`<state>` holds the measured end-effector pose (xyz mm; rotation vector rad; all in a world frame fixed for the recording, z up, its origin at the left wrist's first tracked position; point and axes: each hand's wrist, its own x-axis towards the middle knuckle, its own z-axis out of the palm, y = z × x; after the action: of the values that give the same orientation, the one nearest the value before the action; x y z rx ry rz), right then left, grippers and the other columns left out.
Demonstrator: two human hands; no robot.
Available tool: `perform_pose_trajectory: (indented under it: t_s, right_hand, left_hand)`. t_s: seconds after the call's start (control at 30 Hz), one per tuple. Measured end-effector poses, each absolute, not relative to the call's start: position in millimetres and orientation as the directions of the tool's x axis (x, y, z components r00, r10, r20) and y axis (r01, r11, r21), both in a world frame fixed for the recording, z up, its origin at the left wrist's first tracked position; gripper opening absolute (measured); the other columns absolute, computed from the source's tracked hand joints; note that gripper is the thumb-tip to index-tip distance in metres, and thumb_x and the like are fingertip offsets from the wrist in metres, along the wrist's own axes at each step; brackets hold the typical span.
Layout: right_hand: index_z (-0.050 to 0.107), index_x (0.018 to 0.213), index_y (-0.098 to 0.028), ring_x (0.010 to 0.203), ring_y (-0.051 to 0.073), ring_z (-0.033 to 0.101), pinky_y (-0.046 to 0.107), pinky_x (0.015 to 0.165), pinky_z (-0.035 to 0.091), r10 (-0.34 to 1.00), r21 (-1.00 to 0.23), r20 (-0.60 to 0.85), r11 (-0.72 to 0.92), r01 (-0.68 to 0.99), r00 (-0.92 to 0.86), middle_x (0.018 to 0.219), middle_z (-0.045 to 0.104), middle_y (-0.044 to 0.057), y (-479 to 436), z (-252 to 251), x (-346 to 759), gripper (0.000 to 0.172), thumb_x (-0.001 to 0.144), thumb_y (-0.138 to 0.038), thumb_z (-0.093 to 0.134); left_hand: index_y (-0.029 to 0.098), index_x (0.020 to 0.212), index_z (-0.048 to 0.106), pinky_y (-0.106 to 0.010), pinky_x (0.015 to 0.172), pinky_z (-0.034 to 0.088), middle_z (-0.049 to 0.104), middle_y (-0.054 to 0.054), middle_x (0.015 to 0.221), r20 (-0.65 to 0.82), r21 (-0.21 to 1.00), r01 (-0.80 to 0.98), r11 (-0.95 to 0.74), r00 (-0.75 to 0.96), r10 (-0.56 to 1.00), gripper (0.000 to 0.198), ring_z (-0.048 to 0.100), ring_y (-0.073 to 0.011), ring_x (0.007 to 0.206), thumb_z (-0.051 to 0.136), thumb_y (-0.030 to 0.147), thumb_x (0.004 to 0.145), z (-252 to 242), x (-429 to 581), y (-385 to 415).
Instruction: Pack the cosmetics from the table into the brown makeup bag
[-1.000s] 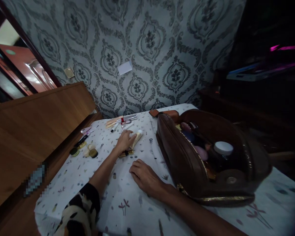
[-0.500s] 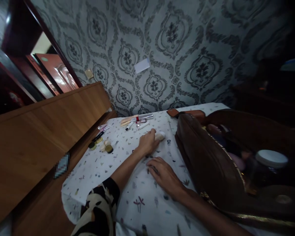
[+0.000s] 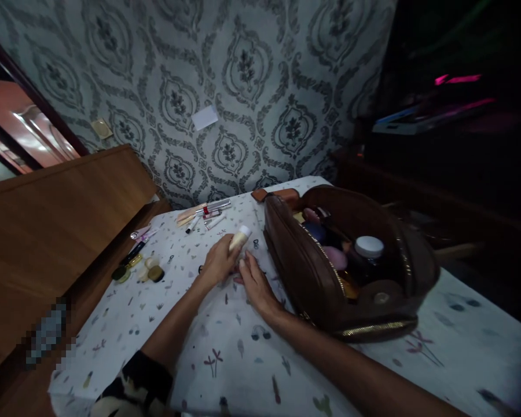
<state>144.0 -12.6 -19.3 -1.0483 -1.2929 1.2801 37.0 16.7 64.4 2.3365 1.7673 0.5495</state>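
Observation:
My left hand (image 3: 219,260) is closed around a small cream-coloured bottle with a white cap (image 3: 239,237), tilted with its cap end up and to the right. Close beside it, my right hand (image 3: 259,285) has its fingers stretched toward the bottle's lower end; whether they touch it is hard to make out. Just right of my hands stands an unzipped brown toiletry bag (image 3: 286,255). Inside it are a jar with a white lid (image 3: 369,247), a pink item (image 3: 335,258) and other things in shadow.
Slim cosmetic tubes and brushes (image 3: 204,214) lie near the wall. Small round pots (image 3: 155,273) and dark tubes sit on the left of the patterned cloth (image 3: 238,370). A wooden board (image 3: 69,208) rises along the left side. A brown leather piece (image 3: 282,195) lies behind the bag.
The view has swung to the right, showing more of the bag. My left hand has lifted and tilted the bottle, and my right hand has come up close to it.

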Motion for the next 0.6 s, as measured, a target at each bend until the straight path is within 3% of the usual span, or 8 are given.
perform_pose_trajectory:
  t_s: [0.1,0.17,0.3,0.43,0.5,0.6]
  right_hand:
    - [0.028,0.151,-0.015,0.136,0.024,0.048,0.04,0.112,0.041,0.991,-0.99,0.062,0.046,-0.132,-0.118,0.149,0.044,0.018,-14.6,-12.5,146.0,0.068,0.097,-0.056,0.033]
    - [0.033,0.147,-0.015,0.138,0.023,0.044,0.039,0.115,0.036,0.993,-0.985,0.058,0.041,-0.165,-0.104,0.148,0.045,0.017,-17.3,-7.6,148.3,0.068,0.096,-0.059,0.034]
    - [0.049,0.128,-0.015,0.118,0.024,0.058,0.037,0.099,0.047,0.993,-0.979,0.066,0.047,-0.197,-0.093,0.123,0.061,0.015,-24.0,1.2,149.8,0.056,0.097,-0.058,0.03]
    - [0.057,0.107,-0.016,0.092,0.023,0.064,0.034,0.082,0.049,0.979,-0.983,0.118,0.091,-0.162,-0.169,0.096,0.067,0.008,-34.7,10.9,149.2,0.04,0.095,-0.052,0.044]
    - [0.058,0.107,-0.017,0.087,0.022,0.063,0.033,0.078,0.048,0.955,-0.982,0.18,0.162,-0.096,-0.237,0.092,0.067,0.007,-42.0,16.5,150.4,0.035,0.093,-0.047,0.049]
    - [0.053,0.122,-0.013,0.09,0.026,0.064,0.034,0.078,0.047,0.918,-0.96,0.232,0.27,0.078,-0.323,0.1,0.067,0.012,-51.5,24.6,155.2,0.041,0.096,-0.043,0.044]
  left_hand:
    - [0.021,0.13,0.048,-0.034,0.099,0.046,0.064,-0.009,0.125,0.228,0.402,0.843,-0.357,0.285,0.931,0.034,0.061,-0.0223,0.113,0.044,0.028,0.096,62.0,37.5,-7.0]
    - [0.021,0.133,0.047,-0.036,0.102,0.044,0.061,-0.011,0.128,0.283,0.483,0.766,-0.423,0.32,0.904,0.039,0.057,-0.0239,0.118,0.048,0.028,0.094,60.2,37.1,-21.5]
    - [0.024,0.122,0.057,-0.036,0.093,0.047,0.062,-0.01,0.122,0.331,0.67,0.583,-0.459,0.319,0.888,0.032,0.058,-0.0246,0.11,0.052,0.039,0.095,60.3,31.6,-36.9]
    - [0.025,0.122,0.056,-0.031,0.086,0.048,0.063,-0.006,0.118,0.365,0.815,0.446,-0.369,0.099,0.926,0.041,0.061,-0.0217,0.101,0.06,0.049,0.089,64.9,28.2,-32.8]
    - [0.024,0.121,0.057,-0.029,0.082,0.049,0.066,-0.005,0.111,0.33,0.863,0.388,-0.322,0.05,0.943,0.047,0.062,-0.0212,0.098,0.066,0.051,0.084,68.0,29.8,-28.4]
    - [0.022,0.106,0.064,-0.024,0.061,0.046,0.067,-0.001,0.085,0.174,0.939,0.295,-0.175,0.03,0.984,0.043,0.06,-0.0165,0.069,0.075,0.049,0.075,72.1,35.5,-23.2]
